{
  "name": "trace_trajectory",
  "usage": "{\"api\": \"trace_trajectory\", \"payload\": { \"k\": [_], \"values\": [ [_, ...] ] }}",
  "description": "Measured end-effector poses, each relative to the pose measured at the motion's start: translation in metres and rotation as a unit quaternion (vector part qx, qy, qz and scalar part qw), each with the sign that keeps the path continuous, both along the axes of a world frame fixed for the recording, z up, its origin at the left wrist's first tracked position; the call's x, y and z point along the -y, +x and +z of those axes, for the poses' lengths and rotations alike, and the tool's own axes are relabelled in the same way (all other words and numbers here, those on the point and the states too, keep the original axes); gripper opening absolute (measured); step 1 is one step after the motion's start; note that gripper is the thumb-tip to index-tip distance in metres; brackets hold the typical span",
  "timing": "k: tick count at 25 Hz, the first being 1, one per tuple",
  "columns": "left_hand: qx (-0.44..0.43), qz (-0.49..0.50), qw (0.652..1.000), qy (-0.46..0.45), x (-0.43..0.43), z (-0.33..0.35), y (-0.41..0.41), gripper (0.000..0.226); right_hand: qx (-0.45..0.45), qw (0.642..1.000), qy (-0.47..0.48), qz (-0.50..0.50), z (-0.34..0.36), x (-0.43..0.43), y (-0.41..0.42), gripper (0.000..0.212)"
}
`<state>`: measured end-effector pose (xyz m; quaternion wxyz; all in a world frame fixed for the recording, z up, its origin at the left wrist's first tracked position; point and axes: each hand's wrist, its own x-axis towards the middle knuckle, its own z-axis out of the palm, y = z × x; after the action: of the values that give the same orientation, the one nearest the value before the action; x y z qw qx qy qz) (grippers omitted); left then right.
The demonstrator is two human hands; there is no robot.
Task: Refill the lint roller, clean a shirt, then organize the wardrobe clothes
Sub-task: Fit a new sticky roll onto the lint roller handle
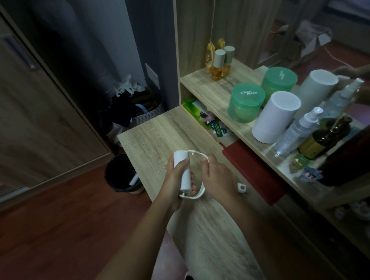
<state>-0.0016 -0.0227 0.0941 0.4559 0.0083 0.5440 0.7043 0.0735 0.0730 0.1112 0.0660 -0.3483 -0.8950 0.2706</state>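
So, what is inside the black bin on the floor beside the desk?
Inside the black bin, one white tube-like thing leans against the rim. The rest of the inside is dark, so anything deeper cannot be seen.

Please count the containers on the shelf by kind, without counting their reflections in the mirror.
Green jar: 1
White cylinder: 1
Clear spray bottle: 1
Brown pump bottle: 1
Yellow bottle: 1
Golden grey-capped bottle: 1
Total: 6
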Motion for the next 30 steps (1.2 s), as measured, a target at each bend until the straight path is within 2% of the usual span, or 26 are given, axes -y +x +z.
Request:
{"api": "trace_trajectory", "payload": {
  "k": [2, 5, 7, 10, 16, 22, 26, 30],
  "values": [
    [-0.012, -0.002, 1.0, -0.017, 0.0, 0.003, -0.002, 0.03, 0.003, 1.0, -0.024, 0.002, 0.001, 0.0, -0.001, 0.034],
    [-0.042, -0.005, 0.998, -0.035, 0.0, 0.005, -0.004, 0.036, -0.002, 0.998, -0.061, 0.003, 0.001, 0.0, 0.0, 0.033],
    [-0.06, -0.007, 0.997, -0.04, 0.001, 0.009, -0.004, 0.038, -0.007, 0.998, -0.063, -0.011, 0.0, 0.001, 0.0, 0.034],
    [-0.076, -0.017, 0.996, -0.04, 0.001, 0.018, -0.003, 0.027, -0.017, 0.997, -0.068, -0.03, -0.002, 0.003, 0.001, 0.037],
    [-0.131, 0.015, 0.99, -0.058, 0.001, 0.017, 0.0, 0.03, -0.022, 0.996, -0.075, -0.036, 0.001, 0.005, 0.001, 0.038],
    [-0.25, 0.019, 0.962, -0.108, 0.005, 0.017, 0.004, 0.027, -0.051, 0.98, -0.182, -0.067, 0.008, 0.005, 0.004, 0.034],
    [-0.305, 0.026, 0.94, -0.152, 0.009, 0.014, 0.008, 0.037, -0.03, 0.968, -0.25, -0.017, 0.01, -0.003, 0.006, 0.049],
    [-0.342, 0.023, 0.926, -0.156, 0.012, 0.013, 0.01, 0.04, -0.027, 0.97, -0.24, -0.005, 0.009, -0.005, 0.006, 0.052]
  ]
}}
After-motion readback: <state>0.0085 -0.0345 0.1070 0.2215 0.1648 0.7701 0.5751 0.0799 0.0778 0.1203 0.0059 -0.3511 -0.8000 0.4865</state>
